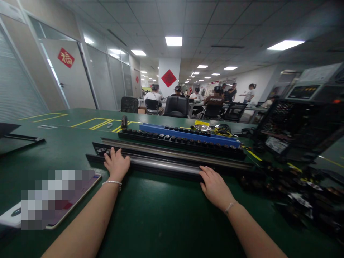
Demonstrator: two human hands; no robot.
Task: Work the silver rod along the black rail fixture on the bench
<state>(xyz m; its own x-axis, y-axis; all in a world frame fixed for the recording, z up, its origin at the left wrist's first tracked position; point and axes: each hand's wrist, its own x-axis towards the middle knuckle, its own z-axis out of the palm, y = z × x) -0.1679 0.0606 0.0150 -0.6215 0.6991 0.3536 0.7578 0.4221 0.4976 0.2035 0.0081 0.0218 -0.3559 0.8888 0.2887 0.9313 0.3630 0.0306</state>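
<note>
A long black channel [161,170] with a shiny metal strip along it lies across the green table in front of me. My left hand [116,164] rests on its left part with the fingers spread, close to small dark pieces [101,151] in the channel's end. On the right part, my right hand [216,186] lies with stretched fingers over the strip and the thumb at the near edge. Just behind runs a second black channel with a metal strip [172,153]. Farther back sit a black rail with a row of small rollers [172,138] and a blue rail [153,128].
A phone-like device [80,195], partly pixelated, lies at the left front. Dark loose parts [295,200] are heaped on the right, before a black open-sided machine [285,125]. A shiny dish [202,128] stands at the back. People [152,96] sit beyond the table.
</note>
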